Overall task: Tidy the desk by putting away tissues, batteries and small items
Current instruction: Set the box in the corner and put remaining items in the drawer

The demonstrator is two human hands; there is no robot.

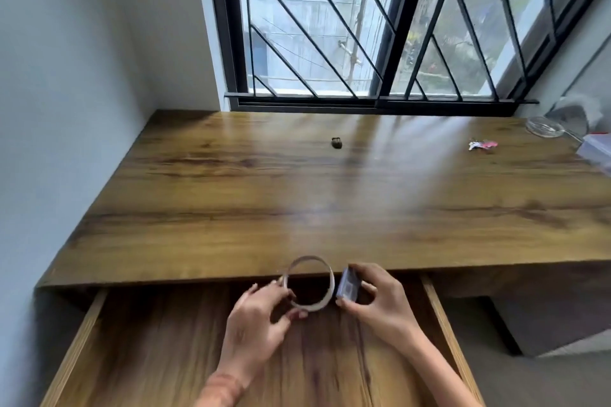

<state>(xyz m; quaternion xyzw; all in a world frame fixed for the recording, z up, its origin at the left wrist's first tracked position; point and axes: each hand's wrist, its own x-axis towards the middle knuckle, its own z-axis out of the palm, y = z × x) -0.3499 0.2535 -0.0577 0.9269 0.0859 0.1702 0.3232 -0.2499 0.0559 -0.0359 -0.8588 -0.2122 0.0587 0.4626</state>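
Your left hand [258,317], low centre of frame, pinches a thin pale ring [310,307] by its left rim, fingers curled. Your right hand [380,301], just right of it, grips a small dark box [347,287] between thumb and fingertips; the box sits just beside the ring's right side. Both are held over the open drawer [148,340], at the front edge of the desk [297,192]. On the desk: small dark object [336,143], upper centre; keys [482,145], glass dish [544,126] and clear plastic box [595,150], upper right.
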